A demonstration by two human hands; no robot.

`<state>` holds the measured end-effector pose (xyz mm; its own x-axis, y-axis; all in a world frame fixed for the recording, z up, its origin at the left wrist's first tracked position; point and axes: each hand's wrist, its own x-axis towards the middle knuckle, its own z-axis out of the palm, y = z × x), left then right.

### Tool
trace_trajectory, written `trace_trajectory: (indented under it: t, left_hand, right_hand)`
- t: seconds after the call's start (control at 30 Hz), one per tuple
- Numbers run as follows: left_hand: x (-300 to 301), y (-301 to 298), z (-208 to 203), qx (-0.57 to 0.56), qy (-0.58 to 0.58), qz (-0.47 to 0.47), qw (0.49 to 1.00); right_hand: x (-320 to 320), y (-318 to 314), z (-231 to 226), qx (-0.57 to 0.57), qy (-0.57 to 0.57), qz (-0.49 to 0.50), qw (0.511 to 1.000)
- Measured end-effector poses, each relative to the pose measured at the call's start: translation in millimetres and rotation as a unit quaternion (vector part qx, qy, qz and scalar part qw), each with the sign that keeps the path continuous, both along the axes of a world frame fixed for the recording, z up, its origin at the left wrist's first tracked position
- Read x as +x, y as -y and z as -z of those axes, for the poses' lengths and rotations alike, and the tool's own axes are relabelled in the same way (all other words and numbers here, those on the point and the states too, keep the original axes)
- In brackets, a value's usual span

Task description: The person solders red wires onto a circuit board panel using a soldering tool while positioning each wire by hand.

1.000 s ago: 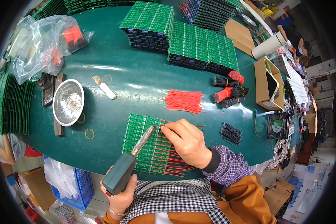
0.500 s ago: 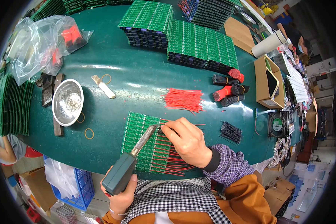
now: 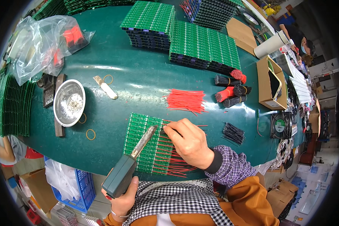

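Observation:
In my left hand point(image 3: 124, 197) is a soldering iron point(image 3: 119, 175) with a dark green handle, its metal shaft slanting up to the right. The iron's tip is over the upper part of a green circuit board panel point(image 3: 137, 132), just left of my right fingertips. My right hand point(image 3: 190, 143) is closed in a pinch at the panel's upper right edge. A thin red wire appears to run from this pinch, coming out beyond the knuckles; the fingers partly hide it. Below, several red wires point(image 3: 164, 158) stick out rightward from the panel, some under my right hand.
Beyond the panel lies a pile of red wires point(image 3: 185, 101), with black wires point(image 3: 233, 133) to its right. Stacked boards point(image 3: 203, 45) stand at the back. To the left are a metal bowl point(image 3: 58, 115), a plastic bag point(image 3: 34, 49) and upright boards point(image 3: 13, 105). A small fan point(image 3: 280, 125) sits right.
Both hands keep almost the same place. The iron's tip and my right fingertips are slightly farther apart, and the view has shifted a little.

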<state>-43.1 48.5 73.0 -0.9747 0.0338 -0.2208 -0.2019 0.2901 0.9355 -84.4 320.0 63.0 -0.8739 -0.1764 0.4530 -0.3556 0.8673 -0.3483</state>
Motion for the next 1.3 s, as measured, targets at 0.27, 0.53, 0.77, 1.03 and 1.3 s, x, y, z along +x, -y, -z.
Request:
trace_trajectory:
  t: [0.27, 0.53, 0.77, 1.03, 1.3]
  left_hand:
    - [5, 4, 4, -0.007, -0.015, -0.005, 1.0]
    - [2, 1, -1, -0.014, -0.014, 0.002, 1.0]
    - [7, 3, 10, -0.046, -0.096, -0.003, 0.994]
    - [-5, -2, 1, -0.013, -0.07, 0.04, 0.997]
    - [18, 15, 13, -0.031, 0.01, -0.005, 0.999]
  right_hand:
    - [5, 1, -8, -0.02, -0.032, -0.012, 0.999]
    - [6, 1, -1, -0.014, -0.015, -0.015, 1.0]
    - [6, 2, -1, -0.009, -0.012, -0.015, 1.0]
    - [6, 1, 0, -0.003, -0.008, -0.016, 1.0]
    - [6, 2, 0, -0.006, -0.009, -0.015, 1.0]
